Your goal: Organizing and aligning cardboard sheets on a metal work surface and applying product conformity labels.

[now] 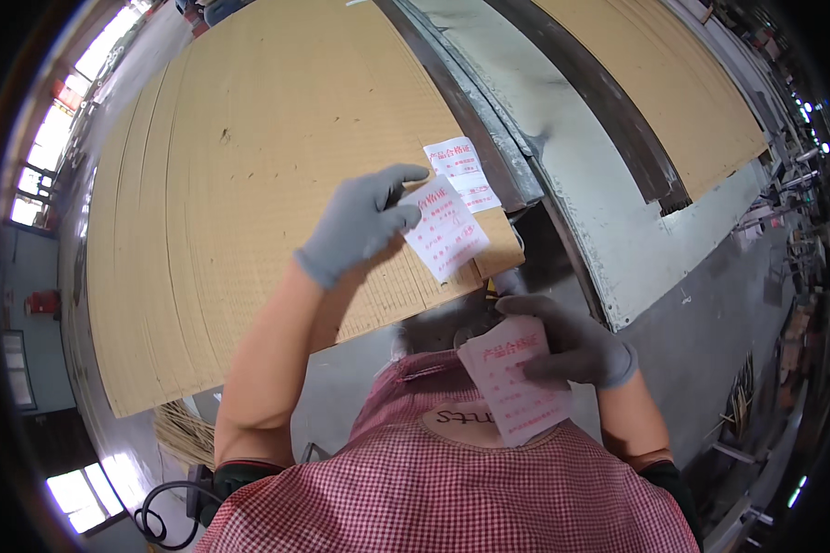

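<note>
My left hand [364, 221], in a grey glove, pinches one white paper slip [445, 230] with red print by its edge, above the near corner of a large cardboard sheet [249, 138]. Just behind that slip, another printed slip [468, 164] lies on the cardboard, partly covered from view. In front of my apron, my right hand [572, 341], gloved the same way, grips a small stack of slips [516, 382], the thumb on top and the fingers mostly behind it.
Right of the cardboard run dark metal strips [609, 88] and a pale grey sheet [609, 203]. A second cardboard sheet [673, 74] lies farther right. Below the cardboard's near left edge is a bundle of thin sticks [184, 433]. A black cable [152, 516] hangs at lower left.
</note>
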Demonstrator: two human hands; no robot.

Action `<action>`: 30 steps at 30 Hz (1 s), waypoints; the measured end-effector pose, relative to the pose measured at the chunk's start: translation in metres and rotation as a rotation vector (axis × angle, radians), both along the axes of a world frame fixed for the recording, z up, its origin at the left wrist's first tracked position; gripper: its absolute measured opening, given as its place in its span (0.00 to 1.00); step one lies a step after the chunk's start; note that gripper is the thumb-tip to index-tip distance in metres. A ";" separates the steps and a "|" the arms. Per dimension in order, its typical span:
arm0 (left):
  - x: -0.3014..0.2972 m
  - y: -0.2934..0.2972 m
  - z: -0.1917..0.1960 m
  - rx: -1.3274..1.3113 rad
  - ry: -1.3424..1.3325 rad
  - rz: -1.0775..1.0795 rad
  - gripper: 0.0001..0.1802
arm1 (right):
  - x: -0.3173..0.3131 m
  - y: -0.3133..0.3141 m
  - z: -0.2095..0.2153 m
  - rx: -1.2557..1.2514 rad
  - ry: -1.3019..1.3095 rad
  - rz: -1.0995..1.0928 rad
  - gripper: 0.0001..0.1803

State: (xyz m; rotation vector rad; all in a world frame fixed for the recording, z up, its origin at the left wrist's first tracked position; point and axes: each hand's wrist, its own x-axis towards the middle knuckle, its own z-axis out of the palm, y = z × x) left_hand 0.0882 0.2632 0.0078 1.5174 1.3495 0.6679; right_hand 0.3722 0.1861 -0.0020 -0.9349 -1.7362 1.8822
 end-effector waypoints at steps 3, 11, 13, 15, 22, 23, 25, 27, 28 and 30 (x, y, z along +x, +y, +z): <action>-0.008 0.015 -0.015 0.202 0.193 0.017 0.22 | -0.002 -0.002 -0.007 -0.013 0.042 -0.074 0.24; -0.003 -0.036 -0.002 0.531 0.093 -0.165 0.16 | -0.035 0.018 -0.009 0.136 -0.209 -0.086 0.11; 0.015 -0.069 0.009 0.371 0.084 -0.110 0.18 | -0.051 0.026 0.002 0.233 -0.315 0.068 0.10; 0.005 -0.076 0.008 0.336 0.093 -0.160 0.20 | -0.061 0.027 0.004 0.180 -0.383 0.127 0.13; -0.063 -0.035 -0.014 -0.026 -0.032 0.159 0.26 | -0.057 0.016 0.005 0.126 -0.136 0.144 0.29; -0.067 -0.033 -0.023 -0.023 -0.035 0.169 0.26 | -0.058 0.013 0.003 0.040 -0.139 0.083 0.29; -0.068 -0.029 -0.034 0.257 0.172 0.169 0.26 | -0.058 0.008 -0.002 0.002 -0.128 0.047 0.29; -0.061 -0.029 -0.035 0.589 0.407 0.132 0.26 | -0.058 0.005 -0.002 -0.041 -0.115 0.004 0.29; -0.055 -0.030 -0.035 0.920 0.644 0.088 0.26 | -0.057 0.004 -0.001 -0.079 -0.090 -0.007 0.28; -0.035 -0.035 -0.039 0.933 0.551 -0.086 0.27 | -0.054 0.001 -0.001 -0.118 -0.065 -0.025 0.28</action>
